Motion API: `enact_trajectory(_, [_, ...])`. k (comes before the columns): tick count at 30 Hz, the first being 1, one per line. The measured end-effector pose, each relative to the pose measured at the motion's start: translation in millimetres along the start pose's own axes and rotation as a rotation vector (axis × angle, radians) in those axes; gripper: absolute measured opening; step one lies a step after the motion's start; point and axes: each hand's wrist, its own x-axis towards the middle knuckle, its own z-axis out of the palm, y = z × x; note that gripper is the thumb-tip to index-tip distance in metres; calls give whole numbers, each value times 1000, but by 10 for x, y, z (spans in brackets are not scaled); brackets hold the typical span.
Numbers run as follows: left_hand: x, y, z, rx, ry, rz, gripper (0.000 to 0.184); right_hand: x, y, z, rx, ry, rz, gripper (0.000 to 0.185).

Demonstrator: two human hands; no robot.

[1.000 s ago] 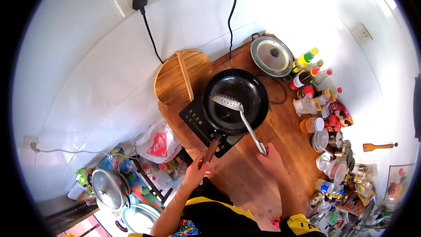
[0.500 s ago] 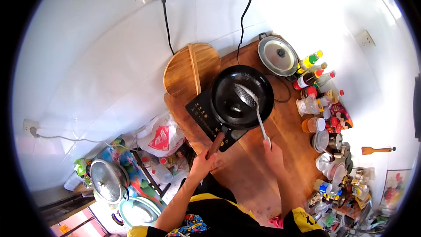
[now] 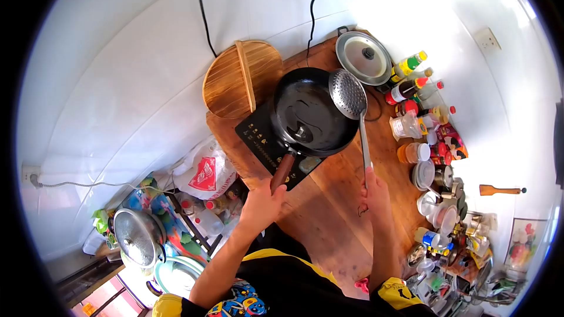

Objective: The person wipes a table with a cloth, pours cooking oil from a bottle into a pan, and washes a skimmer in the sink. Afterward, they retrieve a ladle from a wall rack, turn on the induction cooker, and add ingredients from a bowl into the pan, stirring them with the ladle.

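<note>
My left hand (image 3: 262, 204) is closed round the brown handle of a black wok (image 3: 305, 114), which sits over a black induction cooktop (image 3: 258, 141). A little dark, shiny liquid seems to lie in the bottom of the wok. In my right hand (image 3: 376, 196) is the metal handle of a skimmer (image 3: 349, 93). Its perforated bowl is above the wok's right rim; whether it touches the rim I cannot tell.
A round wooden lid (image 3: 226, 82) leans on the wall at the left. Behind the wok stands a lidded pot (image 3: 365, 57). Bottles (image 3: 405, 91) and jars (image 3: 414, 152) line the right edge of the wooden table (image 3: 329, 211). A plastic bag (image 3: 208, 173) is at the lower left.
The skimmer has come up out of the wok and over its right rim, turned so its holes show. The camera view has shifted slightly. My left hand keeps its hold.
</note>
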Motion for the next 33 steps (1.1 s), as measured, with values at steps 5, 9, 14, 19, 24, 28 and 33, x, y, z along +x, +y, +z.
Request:
enact_trajectory(5, [-9,125,-57,47,-20,-15,41,65,-9,-21,23,-18,-15,40])
enact_trajectory(9, [-37,175,-110,9,-66,-78,39,166,12,-26,76,-57,12,39])
enact_trajectory(14, [-41,-44,-30,26,-3,-22,33,192,9,-66,99,-77,46,39])
enact_trajectory(19, [17,-470,88,-48,-10,-71,33,95,-81,-69,75,-43,65,38])
enact_trajectory(24, [95,-572,129,-126,-19,-125,30,49,-165,-57,47,-42,18,37])
enact_trajectory(28, [156,-744,194,-215,-36,-152,29,-159,-316,-19,56,9,29,35])
enact_trajectory(33, [188,-774,166,-324,-104,-203,33,-117,-150,48,-84,-28,-24,33])
